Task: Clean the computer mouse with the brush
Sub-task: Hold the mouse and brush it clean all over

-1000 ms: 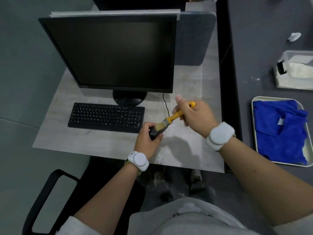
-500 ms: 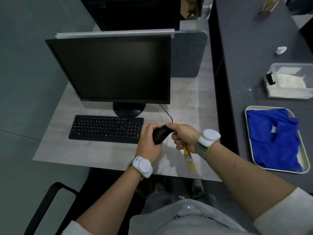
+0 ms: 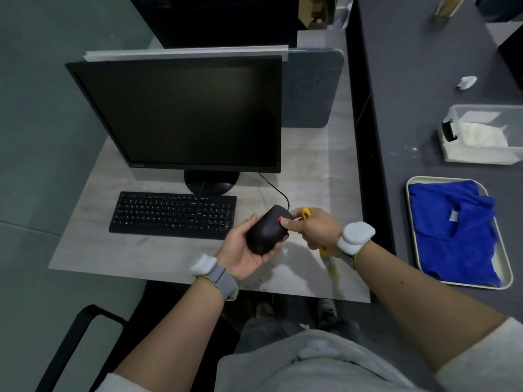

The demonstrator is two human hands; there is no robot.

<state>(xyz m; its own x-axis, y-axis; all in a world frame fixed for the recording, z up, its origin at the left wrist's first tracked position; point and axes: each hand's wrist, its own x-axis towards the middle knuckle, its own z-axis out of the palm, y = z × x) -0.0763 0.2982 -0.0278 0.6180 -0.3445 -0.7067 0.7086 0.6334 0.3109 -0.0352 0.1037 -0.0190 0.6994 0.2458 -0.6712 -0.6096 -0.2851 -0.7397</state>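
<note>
Head view. The left hand (image 3: 243, 247) now lies palm up, its fingers curled under and around the black computer mouse (image 3: 267, 233), which it holds lifted clear of the desk (image 3: 158, 258), just to the 3 o'clock side of the keyboard (image 3: 172, 215). Half a second ago the same hand covered the mouse from above with its back to the camera; the mouse top with its red wheel now faces up. The mouse cable runs off toward 12 o'clock, behind the monitor (image 3: 181, 114).

The right hand (image 3: 314, 230) is closed around the yellow handle of the brush (image 3: 329, 264), and its thumb tip touches the mouse at the red wheel. The handle end shows above the fist at 12 o'clock; the bristles hang below it toward 6 o'clock, blurred, clear of the mouse. One second ago the bristles were on the mouse, with the handle pointing toward 2 o'clock.

At 3 o'clock of the hands, on the dark counter (image 3: 410, 80), a tray (image 3: 506, 275) holds a blue cloth (image 3: 452, 233). Beyond it, toward 12 o'clock, stands a clear container (image 3: 481, 137) with white contents.
</note>
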